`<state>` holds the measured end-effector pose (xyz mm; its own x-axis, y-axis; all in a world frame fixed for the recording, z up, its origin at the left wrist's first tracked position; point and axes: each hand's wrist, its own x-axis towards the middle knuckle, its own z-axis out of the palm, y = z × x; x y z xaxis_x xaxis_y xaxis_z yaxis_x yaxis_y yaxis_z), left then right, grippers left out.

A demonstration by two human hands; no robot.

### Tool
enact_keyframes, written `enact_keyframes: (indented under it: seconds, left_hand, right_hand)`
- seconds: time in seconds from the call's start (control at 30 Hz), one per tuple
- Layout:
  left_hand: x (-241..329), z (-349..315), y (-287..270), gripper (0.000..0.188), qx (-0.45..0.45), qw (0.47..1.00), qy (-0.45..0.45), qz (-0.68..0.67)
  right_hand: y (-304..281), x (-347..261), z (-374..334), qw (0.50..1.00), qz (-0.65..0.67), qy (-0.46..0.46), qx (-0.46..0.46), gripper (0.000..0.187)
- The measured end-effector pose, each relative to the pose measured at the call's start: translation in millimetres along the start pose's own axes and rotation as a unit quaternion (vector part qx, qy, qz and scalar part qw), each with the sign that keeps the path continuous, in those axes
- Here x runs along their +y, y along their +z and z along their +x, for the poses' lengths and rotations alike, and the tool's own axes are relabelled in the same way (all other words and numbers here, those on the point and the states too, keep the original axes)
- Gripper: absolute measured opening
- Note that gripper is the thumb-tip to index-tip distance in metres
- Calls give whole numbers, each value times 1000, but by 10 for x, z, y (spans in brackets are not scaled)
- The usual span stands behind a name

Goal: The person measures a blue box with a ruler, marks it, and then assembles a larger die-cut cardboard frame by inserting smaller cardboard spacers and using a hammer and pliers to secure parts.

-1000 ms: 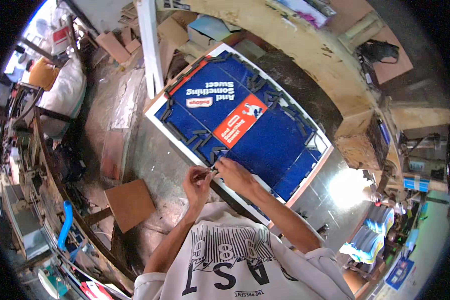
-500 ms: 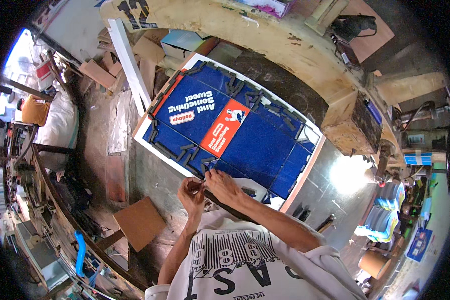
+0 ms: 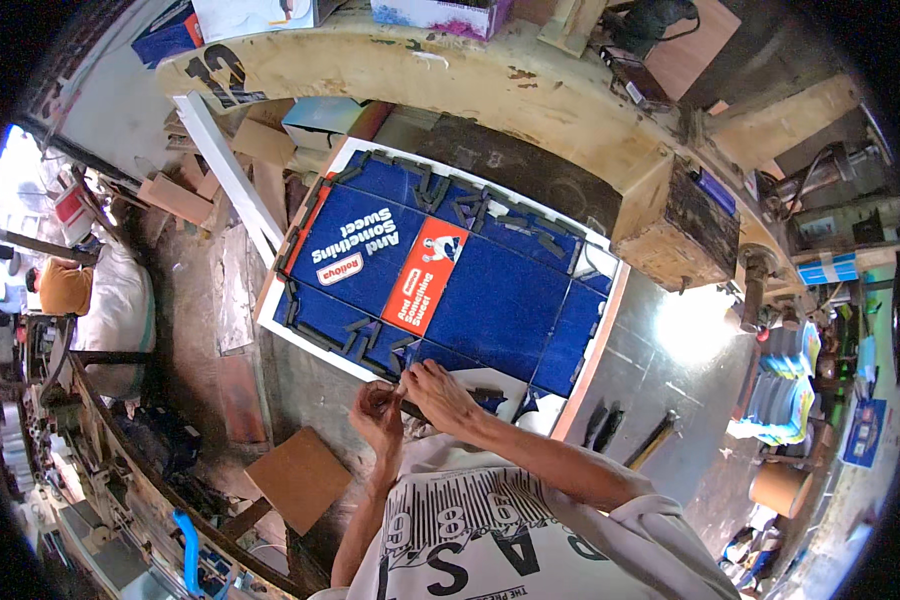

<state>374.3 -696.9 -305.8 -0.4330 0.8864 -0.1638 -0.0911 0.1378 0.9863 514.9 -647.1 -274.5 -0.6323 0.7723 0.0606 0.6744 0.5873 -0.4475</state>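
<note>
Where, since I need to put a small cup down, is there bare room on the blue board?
The widest patch on the blue board lies right of the red panel; another, with printed white lettering, lies left of it. Crowded: the far and near-left edges, strewn with dark strips, and the near edge by the left hand and right hand.

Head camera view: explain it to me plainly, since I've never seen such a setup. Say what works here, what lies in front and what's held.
No machine: these are a person's two bare hands, seen from above by a wide fisheye camera worn on the head, so straight edges bend. In front lies a flat, blue rectangular board with white edging and a red-orange printed rectangle. Short, dark grey strips lie mostly around its borders. The left hand and right hand meet at its near side, fingertips close together; anything pinched there is too small to identify.
</note>
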Motion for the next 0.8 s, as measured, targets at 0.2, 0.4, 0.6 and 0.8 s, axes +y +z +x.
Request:
enact_keyframes:
  seconds: [0.2, 0.4, 0.6, 0.8]
  left_hand:
    - [-45, 1, 60, 21, 6, 996, 22, -82]
    - [-13, -12, 73, 22, -5, 999, 42, -22]
    - [33, -65, 87, 21, 46, 998, 29, 24]
    - [217, -129, 162, 19, 26, 995, 36, 87]
  right_hand:
    - [-35, -2, 101, 994, 91, 52, -43, 36]
    - [-42, 100, 65, 985, 169, 15, -21, 28]
    - [-986, 121, -549, 981, 187, 54, 10, 29]
    - [-904, 479, -553, 938, 313, 145, 39, 35]
